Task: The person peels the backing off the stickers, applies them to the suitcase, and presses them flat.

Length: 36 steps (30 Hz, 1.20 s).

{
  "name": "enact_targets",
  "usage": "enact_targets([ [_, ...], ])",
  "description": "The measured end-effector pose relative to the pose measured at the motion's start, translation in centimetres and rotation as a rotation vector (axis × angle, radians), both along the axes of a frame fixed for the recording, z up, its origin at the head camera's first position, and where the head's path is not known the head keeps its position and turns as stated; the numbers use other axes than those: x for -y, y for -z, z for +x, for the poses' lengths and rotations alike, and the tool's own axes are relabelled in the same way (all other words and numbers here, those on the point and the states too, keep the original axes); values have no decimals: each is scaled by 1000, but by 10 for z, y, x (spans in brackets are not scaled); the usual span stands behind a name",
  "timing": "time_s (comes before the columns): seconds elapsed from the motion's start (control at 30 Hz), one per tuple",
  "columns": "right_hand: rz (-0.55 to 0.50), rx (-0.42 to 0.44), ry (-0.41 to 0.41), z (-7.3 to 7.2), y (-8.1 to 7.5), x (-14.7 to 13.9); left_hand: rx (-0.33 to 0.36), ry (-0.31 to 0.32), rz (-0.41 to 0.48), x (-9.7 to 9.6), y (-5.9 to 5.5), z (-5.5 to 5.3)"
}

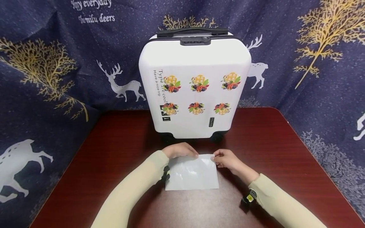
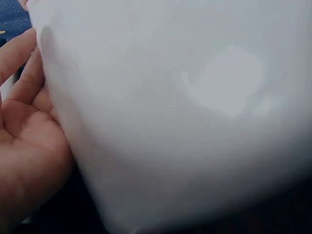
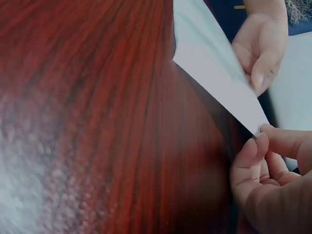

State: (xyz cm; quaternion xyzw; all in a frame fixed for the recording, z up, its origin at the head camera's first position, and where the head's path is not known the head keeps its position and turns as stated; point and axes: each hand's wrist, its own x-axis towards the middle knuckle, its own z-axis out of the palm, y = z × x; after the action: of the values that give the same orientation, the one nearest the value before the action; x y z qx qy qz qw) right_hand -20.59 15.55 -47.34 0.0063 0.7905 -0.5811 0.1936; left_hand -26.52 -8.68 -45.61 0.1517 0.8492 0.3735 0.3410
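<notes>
A glossy white sheet (image 1: 192,174) is held up in front of the suitcase, its lower edge close over the table in the head view. My right hand (image 1: 228,161) pinches its upper right corner between thumb and fingers. At the top edge, left of that corner, my left hand (image 1: 182,150) grips the sheet, the fingertips right at the border. The left wrist view has the sheet (image 2: 170,97) filling most of the picture beside the left palm (image 2: 34,141). From the right wrist, the pinched corner of the sheet (image 3: 229,95) shows clearly, with the left thumb near its edge.
A white suitcase (image 1: 196,60) stands upright at the back of the dark red wooden table (image 1: 122,136). Several fruit stickers (image 1: 199,84) are on its front. Behind it hangs a navy cloth (image 1: 125,50) with deer and tree prints.
</notes>
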Motion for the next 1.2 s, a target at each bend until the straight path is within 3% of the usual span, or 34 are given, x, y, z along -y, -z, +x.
enact_targets([
  [0.27,67,-28,5,-3,-5,-1,-47,-7,-41,34,-8,3],
  [0.5,86,-36,15,-5,-5,-2,-15,-58,-86,64,-10,4],
  [0.73,91,-42,24,-8,-6,-4,16,-47,-98,86,-12,9],
  [0.97,247,-127,38,-16,-3,-5,-72,-117,-90,90,-4,11],
  [1.2,379,-228,-31,-24,-5,-6,-176,-151,-68,85,-1,14],
])
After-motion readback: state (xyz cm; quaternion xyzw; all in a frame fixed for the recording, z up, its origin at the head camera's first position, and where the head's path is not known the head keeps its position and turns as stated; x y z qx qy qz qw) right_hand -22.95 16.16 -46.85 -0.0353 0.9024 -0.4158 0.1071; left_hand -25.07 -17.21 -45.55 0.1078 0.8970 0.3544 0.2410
